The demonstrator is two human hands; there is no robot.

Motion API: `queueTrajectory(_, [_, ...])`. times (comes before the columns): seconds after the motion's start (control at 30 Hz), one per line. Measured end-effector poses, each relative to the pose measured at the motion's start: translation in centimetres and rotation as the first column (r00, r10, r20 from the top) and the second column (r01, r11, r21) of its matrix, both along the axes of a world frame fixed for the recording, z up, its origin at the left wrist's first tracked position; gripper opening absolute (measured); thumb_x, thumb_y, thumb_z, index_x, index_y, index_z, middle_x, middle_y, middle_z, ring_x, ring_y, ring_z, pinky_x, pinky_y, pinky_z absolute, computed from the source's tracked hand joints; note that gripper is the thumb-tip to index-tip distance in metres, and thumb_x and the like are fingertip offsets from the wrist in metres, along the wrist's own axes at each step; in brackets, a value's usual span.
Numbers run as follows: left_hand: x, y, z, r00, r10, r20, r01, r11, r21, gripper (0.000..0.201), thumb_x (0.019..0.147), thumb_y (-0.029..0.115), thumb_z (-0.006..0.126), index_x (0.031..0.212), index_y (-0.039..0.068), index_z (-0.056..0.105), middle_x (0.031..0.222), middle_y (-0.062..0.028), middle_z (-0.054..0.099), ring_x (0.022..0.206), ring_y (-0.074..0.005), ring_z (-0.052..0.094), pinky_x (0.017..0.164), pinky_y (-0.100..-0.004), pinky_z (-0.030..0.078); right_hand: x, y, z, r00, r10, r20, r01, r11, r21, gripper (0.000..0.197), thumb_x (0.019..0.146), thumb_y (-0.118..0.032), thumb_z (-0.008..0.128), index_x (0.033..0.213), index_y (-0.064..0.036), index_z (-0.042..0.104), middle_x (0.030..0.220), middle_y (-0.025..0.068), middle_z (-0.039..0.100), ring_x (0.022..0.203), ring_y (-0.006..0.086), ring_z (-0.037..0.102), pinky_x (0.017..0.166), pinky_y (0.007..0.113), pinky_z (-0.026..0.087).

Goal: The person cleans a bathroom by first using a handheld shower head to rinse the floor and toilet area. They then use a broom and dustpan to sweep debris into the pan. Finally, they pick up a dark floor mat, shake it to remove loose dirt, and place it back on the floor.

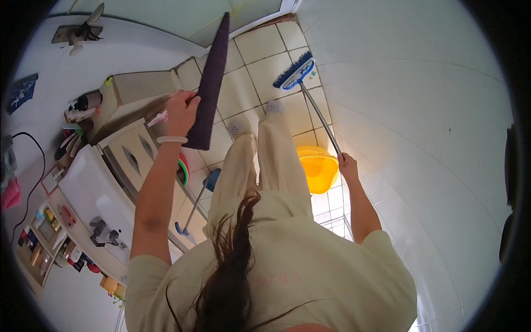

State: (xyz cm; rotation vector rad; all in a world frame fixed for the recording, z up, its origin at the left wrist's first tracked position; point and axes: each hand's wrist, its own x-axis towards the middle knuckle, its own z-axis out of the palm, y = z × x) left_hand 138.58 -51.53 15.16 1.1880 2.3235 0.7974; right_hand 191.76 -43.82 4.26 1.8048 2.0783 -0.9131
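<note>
My left hand [182, 113] is closed on the edge of a dark purple floor mat [213, 83]. The mat hangs raised above the floor, seen almost edge-on as a long narrow shape. My right hand [348, 167] grips the metal handle of a broom [320, 115]. Its blue head and dark blue bristles are against the tiles ahead of my feet, close to the right wall. A yellow plastic basin [319, 172] stands on the floor just left of my right hand.
Left of me is a vanity with a white sink [94, 191] and drawers [135, 152]. Beyond it stands a cardboard-coloured box [138, 91]. A blue-ended, long-handled tool [193, 210] leans by the drawers. Pale tiled floor [240, 91] meets a white wall [409, 110] at right.
</note>
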Motion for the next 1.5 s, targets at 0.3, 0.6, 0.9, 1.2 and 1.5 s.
queueTrajectory(0.3, [-0.8,1.4,-2.0,0.92,0.354,0.166,-0.371,0.924,0.086,0.016,0.073,0.011,0.062,0.083,-0.002,0.061,0.078,-0.0091,0.057,0.066,-0.0172,0.054,0.062,-0.0262,0.042,0.3,2.1,2.1,0.994,0.0,0.109,0.008,0.997,-0.077,0.028,0.083,-0.028,0.048,0.083,-0.0027,0.06,0.074,0.0202,0.059,0.071,0.0367,0.057,0.062,0.041,0.046])
queueTrajectory(0.6, [-5.6,-8.8,-17.4,0.866,0.336,-0.369,-0.475,0.783,-0.401,0.035,0.072,0.031,0.062,0.09,0.001,0.063,0.086,-0.0163,0.062,0.086,-0.0284,0.058,0.077,-0.0368,0.044,1.4,5.2,2.3,0.993,0.084,0.085,-0.077,0.994,-0.083,0.026,0.082,-0.027,0.05,0.083,-0.0033,0.06,0.073,0.0195,0.058,0.069,0.0357,0.057,0.06,0.04,0.045])
queueTrajectory(0.9, [0.3,-12.2,-13.4,0.805,0.576,0.141,-0.364,0.668,-0.649,0.026,0.076,0.028,0.055,0.077,0.003,0.062,0.082,-0.0154,0.062,0.074,-0.0285,0.06,0.071,-0.0379,0.046,1.7,7.2,2.3,0.995,0.079,0.059,-0.069,0.986,-0.152,0.031,0.083,-0.03,0.045,0.084,-0.0022,0.059,0.076,0.0201,0.059,0.075,0.0366,0.057,0.065,0.043,0.044])
queueTrajectory(1.2, [5.4,-21.6,-10.5,0.652,0.709,0.268,-0.466,0.654,-0.597,0.015,0.072,0.015,0.059,0.071,0.0,0.058,0.057,-0.0089,0.056,0.052,-0.017,0.056,0.051,-0.0289,0.047,4.7,5.7,1.9,0.999,-0.014,-0.029,0.012,0.998,-0.065,0.028,0.082,-0.029,0.048,0.084,-0.0034,0.06,0.075,0.0193,0.059,0.072,0.0359,0.057,0.064,0.041,0.045])
queueTrajectory(1.5, [5.8,-25.6,-8.0,0.671,0.72,0.177,-0.388,0.545,-0.743,0.015,0.078,0.02,0.055,0.087,0.008,0.056,0.069,-0.0031,0.057,0.055,-0.0134,0.055,0.045,-0.0274,0.044,5.4,4.4,1.4,1.0,0.006,-0.014,-0.007,0.998,-0.062,0.027,0.083,-0.028,0.049,0.084,-0.004,0.061,0.068,0.0178,0.059,0.063,0.0318,0.059,0.058,0.039,0.046])
